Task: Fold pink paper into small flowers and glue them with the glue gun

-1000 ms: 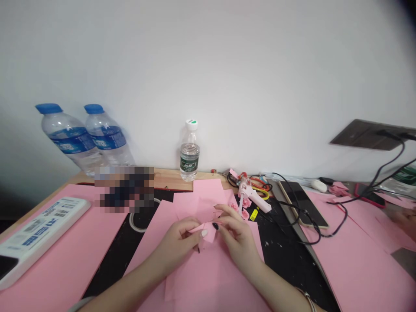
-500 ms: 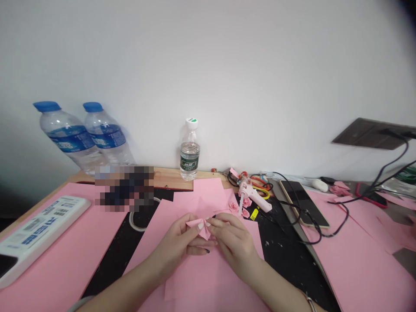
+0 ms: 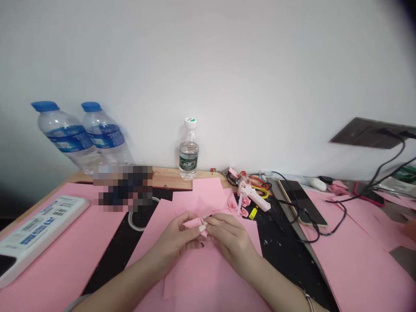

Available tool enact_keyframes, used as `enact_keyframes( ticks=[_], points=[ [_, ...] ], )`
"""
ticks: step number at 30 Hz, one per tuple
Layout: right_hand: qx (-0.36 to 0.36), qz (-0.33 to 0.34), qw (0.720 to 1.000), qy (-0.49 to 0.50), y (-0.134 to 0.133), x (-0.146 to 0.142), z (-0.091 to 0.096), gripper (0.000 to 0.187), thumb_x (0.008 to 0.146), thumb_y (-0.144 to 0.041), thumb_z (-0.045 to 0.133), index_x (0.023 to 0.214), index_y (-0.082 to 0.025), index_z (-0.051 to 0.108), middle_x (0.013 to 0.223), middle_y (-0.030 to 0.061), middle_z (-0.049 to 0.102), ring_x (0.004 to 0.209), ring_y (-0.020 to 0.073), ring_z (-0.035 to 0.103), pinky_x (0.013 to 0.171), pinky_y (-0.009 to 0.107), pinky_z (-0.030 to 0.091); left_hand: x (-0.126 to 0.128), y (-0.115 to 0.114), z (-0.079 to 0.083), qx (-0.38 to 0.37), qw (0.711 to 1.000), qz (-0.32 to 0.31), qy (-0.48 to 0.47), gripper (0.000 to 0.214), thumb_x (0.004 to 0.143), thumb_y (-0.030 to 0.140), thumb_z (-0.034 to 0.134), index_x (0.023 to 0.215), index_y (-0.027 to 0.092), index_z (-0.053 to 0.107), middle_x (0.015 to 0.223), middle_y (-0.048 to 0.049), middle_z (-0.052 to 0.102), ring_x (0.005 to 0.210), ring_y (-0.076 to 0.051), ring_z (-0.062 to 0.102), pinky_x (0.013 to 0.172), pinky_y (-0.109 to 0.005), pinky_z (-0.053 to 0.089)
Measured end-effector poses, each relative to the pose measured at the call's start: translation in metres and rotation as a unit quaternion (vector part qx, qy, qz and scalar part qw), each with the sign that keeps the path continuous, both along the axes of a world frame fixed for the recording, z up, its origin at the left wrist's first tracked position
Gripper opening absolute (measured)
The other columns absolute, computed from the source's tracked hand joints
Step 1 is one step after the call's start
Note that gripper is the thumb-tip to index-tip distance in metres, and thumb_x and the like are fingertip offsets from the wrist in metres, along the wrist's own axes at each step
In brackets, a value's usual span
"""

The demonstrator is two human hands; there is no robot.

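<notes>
My left hand [image 3: 175,238] and my right hand [image 3: 230,240] meet over the table, their fingertips pinching a small folded piece of pink paper [image 3: 195,222]. Most of that piece is hidden by my fingers. Beneath my hands lie overlapping loose pink paper sheets [image 3: 208,277]. Just beyond my right hand are several small pink paper roses [image 3: 232,206] and a white and pink hot glue gun [image 3: 250,195].
A roll of clear tape [image 3: 139,219] and a white power strip [image 3: 39,234] lie to the left. A black tablet [image 3: 302,202], black cables and more pink sheets [image 3: 357,260] lie to the right. Another person's hand [image 3: 410,229] shows at the right edge. Plastic water bottles [image 3: 188,156] stand along the wall.
My hands have come closer together and now pinch the folded paper from both sides. My left fingers have shifted to the paper's upper edge.
</notes>
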State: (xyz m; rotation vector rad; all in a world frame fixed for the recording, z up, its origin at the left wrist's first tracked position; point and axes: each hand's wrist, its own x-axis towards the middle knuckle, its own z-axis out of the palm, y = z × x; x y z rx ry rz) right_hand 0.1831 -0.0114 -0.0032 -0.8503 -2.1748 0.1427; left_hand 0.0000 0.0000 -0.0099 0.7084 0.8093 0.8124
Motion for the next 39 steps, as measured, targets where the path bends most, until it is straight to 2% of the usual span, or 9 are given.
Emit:
enact_keyframes(
  ticks=[8,15,25,27,29,32,34,36,39],
  points=[
    [0.022,-0.012,1.000,0.004,0.000,0.002,-0.002,0.026,0.090,-0.007,0.050,0.110,-0.019,0.064,0.105,0.0077,0.074,0.096,0.0224,0.066,0.083,0.038,0.056,0.000,0.002,0.001,0.040,0.999,-0.020,-0.013,0.029,0.073,0.028,0.077,0.097,0.017,0.063,0.077,-0.0026,0.071,0.071,-0.014,0.063,0.065,-0.024,0.043],
    [0.019,-0.008,1.000,-0.003,0.000,0.002,-0.002,0.022,0.091,-0.009,0.052,0.108,-0.017,0.065,0.106,0.0082,0.074,0.096,0.0232,0.065,0.082,0.039,0.056,0.001,0.001,0.000,0.045,0.999,-0.015,0.023,0.035,0.071,0.028,0.078,0.098,0.015,0.060,0.075,-0.0031,0.072,0.070,-0.014,0.063,0.063,-0.023,0.041],
    [-0.058,0.032,0.998,0.017,-0.001,0.001,0.003,0.038,0.084,0.002,0.044,0.111,-0.018,0.061,0.112,0.0094,0.069,0.101,0.0228,0.059,0.089,0.040,0.051,0.000,0.002,0.004,0.041,0.995,-0.001,0.086,0.040,0.067,0.024,0.080,0.101,0.016,0.060,0.058,0.0051,0.064,0.056,-0.011,0.057,0.055,-0.020,0.037],
    [-0.066,0.019,0.997,0.046,-0.002,0.001,0.004,0.042,0.083,0.001,0.044,0.117,-0.020,0.057,0.117,0.0105,0.066,0.106,0.0237,0.056,0.092,0.041,0.049,0.000,0.002,0.006,0.049,0.995,-0.002,0.086,0.039,0.067,0.026,0.080,0.099,0.016,0.061,0.058,0.0042,0.064,0.057,-0.012,0.059,0.055,-0.021,0.037],
    [-0.064,-0.031,0.992,0.102,-0.004,0.002,0.003,0.042,0.084,-0.003,0.045,0.121,-0.021,0.051,0.117,0.0115,0.061,0.109,0.0241,0.054,0.091,0.041,0.048,0.001,0.002,0.008,0.057,0.995,-0.006,0.081,0.037,0.066,0.026,0.080,0.095,0.016,0.061,0.062,0.0019,0.067,0.061,-0.014,0.062,0.057,-0.022,0.039],
    [-0.110,-0.116,0.967,0.201,-0.004,0.000,-0.003,0.028,0.087,-0.011,0.048,0.114,-0.022,0.049,0.106,0.0094,0.057,0.094,0.0211,0.057,0.076,0.034,0.050,0.001,0.002,0.010,0.067,0.994,-0.025,0.081,0.032,0.068,0.027,0.079,0.093,0.015,0.063,0.070,-0.0018,0.071,0.068,-0.016,0.064,0.062,-0.023,0.043],
    [-0.203,-0.121,0.934,0.266,-0.004,-0.003,-0.008,0.015,0.089,-0.019,0.050,0.104,-0.022,0.048,0.093,0.0052,0.055,0.077,0.0171,0.056,0.063,0.028,0.048,0.002,0.002,0.010,0.071,0.994,-0.037,0.075,0.031,0.069,0.028,0.078,0.093,0.014,0.064,0.071,-0.0027,0.072,0.067,-0.015,0.064,0.062,-0.023,0.044],
    [-0.325,-0.083,0.881,0.333,-0.004,-0.008,-0.013,0.011,0.091,-0.028,0.052,0.095,-0.022,0.044,0.079,0.0001,0.054,0.060,0.0130,0.052,0.052,0.024,0.043,0.002,0.002,0.008,0.068,0.995,-0.047,0.050,0.031,0.069,0.027,0.079,0.093,0.013,0.065,0.070,-0.0023,0.071,0.064,-0.013,0.063,0.062,-0.023,0.045],
    [-0.473,0.010,0.790,0.389,-0.005,-0.014,-0.015,0.024,0.091,-0.041,0.053,0.088,-0.023,0.038,0.057,-0.0088,0.044,0.039,0.0074,0.035,0.039,0.019,0.028,0.001,0.001,0.004,0.047,0.996,-0.075,-0.008,0.031,0.068,0.025,0.081,0.092,0.013,0.065,0.071,-0.0023,0.071,0.063,-0.012,0.063,0.060,-0.021,0.045]
  ],
)
